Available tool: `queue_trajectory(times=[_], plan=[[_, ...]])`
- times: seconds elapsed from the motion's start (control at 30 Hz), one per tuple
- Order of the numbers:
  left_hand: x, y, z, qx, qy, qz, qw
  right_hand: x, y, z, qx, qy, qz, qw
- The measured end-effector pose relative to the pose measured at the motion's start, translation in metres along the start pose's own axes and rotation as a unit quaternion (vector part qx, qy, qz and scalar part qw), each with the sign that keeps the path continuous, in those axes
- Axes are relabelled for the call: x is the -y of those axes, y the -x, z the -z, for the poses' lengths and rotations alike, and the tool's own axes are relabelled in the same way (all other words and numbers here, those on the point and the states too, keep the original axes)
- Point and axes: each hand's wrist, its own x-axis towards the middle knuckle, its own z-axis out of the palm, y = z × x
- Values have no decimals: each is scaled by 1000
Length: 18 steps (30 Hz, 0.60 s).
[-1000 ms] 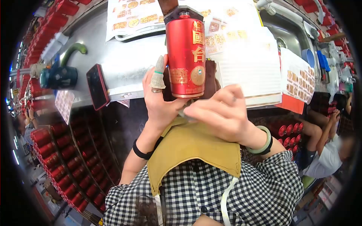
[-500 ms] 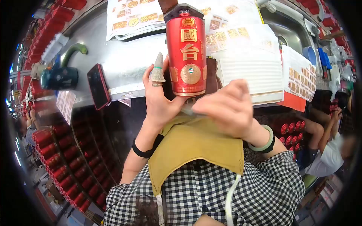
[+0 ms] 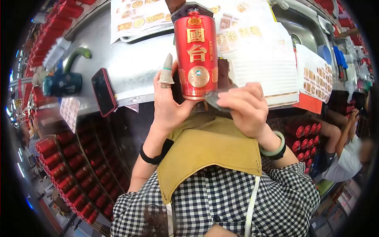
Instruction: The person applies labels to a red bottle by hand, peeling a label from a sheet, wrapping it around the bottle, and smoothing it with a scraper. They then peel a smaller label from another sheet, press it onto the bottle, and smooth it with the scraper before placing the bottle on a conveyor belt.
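Red bottle [image 3: 196, 59]: positioned at the centre of the scene, neck to the far side, base to the near side, gold characters facing the camera. Left grip [image 3: 169, 107]: holding the bottle at its near-left corner. Fingers lie along the left flank; the thumb crosses beneath the near rim of the base. One finger wears a cloth cot [image 3: 167, 72] with a green band. Right grip [image 3: 249, 106]: narrow, pinching a dark grey disc [image 3: 216, 102] between thumb and fingers. The disc is slightly blurred and overlaps the near-right corner of the bottle in view; whether it touches cannot be told. Brown holder [image 3: 224, 70]: visible just right of the bottle. Phone [image 3: 103, 91]: left of the left grip, at the near edge of the metal surface [image 3: 98, 43]. Label sheet [image 3: 260, 71]: right of the bottle.
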Motion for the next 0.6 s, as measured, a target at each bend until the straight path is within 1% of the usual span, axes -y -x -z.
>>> queue_trajectory(times=[0.03,0.07,0.13,0.17,0.2,0.23,0.27,0.3,0.33,0.37,0.4,0.47,0.53,0.6], plan=[[1,1,0,8,-2,13,1000,1,5,1,29,-16,-4,999],[0,1,2,9,-1,14,1000,2,6,5,30,-16,-6,999],[-5,-4,6,26,81,19,996,5,5,12,77,-44,-52,995],[-8,-5,7,25,82,18,996,4,4,13,51,-49,-78,994],[-10,-4,7,33,202,28,978,4,3,13,52,-49,-78,994],[-12,-4,7,40,319,38,946,4,2,12,17,-52,-122,991],[-12,-4,6,39,318,39,946,5,1,10,-18,-56,-166,984],[-12,-5,5,40,317,71,945,6,2,10,-19,-76,-194,978],[-11,-7,4,40,315,102,943,8,3,8,-19,-77,-194,978],[5,-7,-3,62,302,36,951,10,4,5,-32,-109,-223,968],[-2,-9,0,62,301,36,951,12,5,2,-45,-142,-251,957],[-23,-15,10,70,341,107,931,15,9,-2,-39,-167,-261,950],[-23,-13,9,61,330,117,935,15,11,-5,-41,-200,-290,935],[-19,-10,8,52,318,123,939,13,11,-6,-50,-215,-299,928]])
